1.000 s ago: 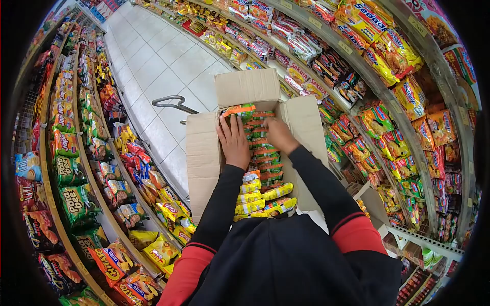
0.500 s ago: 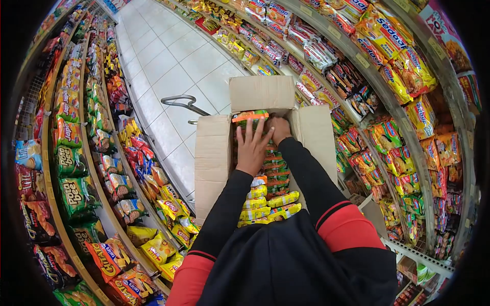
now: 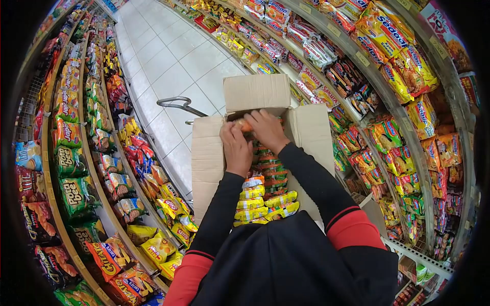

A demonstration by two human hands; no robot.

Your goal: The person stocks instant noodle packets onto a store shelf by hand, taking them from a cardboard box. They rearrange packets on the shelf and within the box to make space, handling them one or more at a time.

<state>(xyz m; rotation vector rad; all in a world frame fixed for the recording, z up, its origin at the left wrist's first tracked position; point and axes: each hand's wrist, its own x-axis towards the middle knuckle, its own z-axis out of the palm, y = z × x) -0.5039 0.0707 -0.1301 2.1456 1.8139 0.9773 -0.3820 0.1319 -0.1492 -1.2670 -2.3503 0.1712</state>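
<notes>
both hands have shifted since half a second ago: the right hand (image 3: 268, 131) has come left out of the box's far right corner, and the left hand (image 3: 237, 148), then spread flat over the packs, has drawn its fingers in. they now meet at an orange packet (image 3: 244, 125), which sits at the far left end inside the cardboard box (image 3: 314, 135). fingers of both hands are bent at it from the left and right sides, probably because a soft pack is easier to steer from two ends. whether either hand is clamped on it i cannot tell, since the fingertips are partly hidden and the packet is blurred.

nearer the person, a left row of yellow packets (image 3: 250, 203) and a right row of orange-and-green packets (image 3: 273, 173) stand close together, likely so that each pack props up its neighbour. at the near right end, a few yellow packs (image 3: 282, 205) lean more loosely, perhaps because that end has more slack.

the far flap (image 3: 258, 93) is folded back, and the side flaps lie outward, which leaves room for both wrists. past the box on the far left, a metal handle (image 3: 181, 104) sticks out over the floor tiles (image 3: 176, 61).
</notes>
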